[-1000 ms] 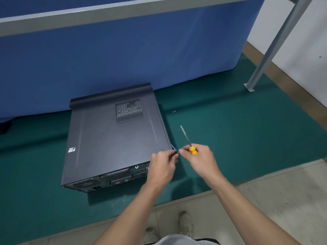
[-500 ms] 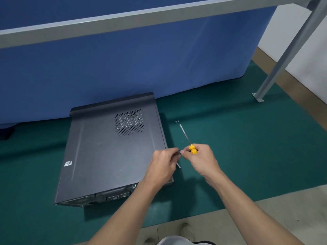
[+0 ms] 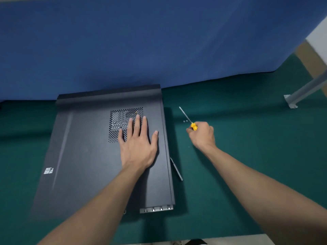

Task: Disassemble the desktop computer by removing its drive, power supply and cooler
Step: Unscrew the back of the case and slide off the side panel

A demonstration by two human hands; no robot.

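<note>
A dark grey desktop computer case (image 3: 85,152) lies flat on the green mat, its side panel facing up with a perforated vent (image 3: 120,121) near the far end. My left hand (image 3: 138,142) lies flat on the panel with straight, spread fingers, partly over the vent. To the right of the case, above the mat, my right hand (image 3: 201,135) grips a yellow-handled screwdriver (image 3: 187,119) with its shaft pointing away and left. Two small screws (image 3: 185,121) lie on the mat beside the shaft. The drive, power supply and cooler are hidden inside the case.
A thin dark strip (image 3: 176,169) lies on the green mat (image 3: 247,138) along the case's right edge. A blue cloth (image 3: 141,41) hangs behind the case. A grey metal frame leg (image 3: 300,92) with a foot plate stands at the far right.
My left hand left the case's near right corner and now lies flat on the top panel. The right hand moved right with the screwdriver. The camera moved closer over the case.
</note>
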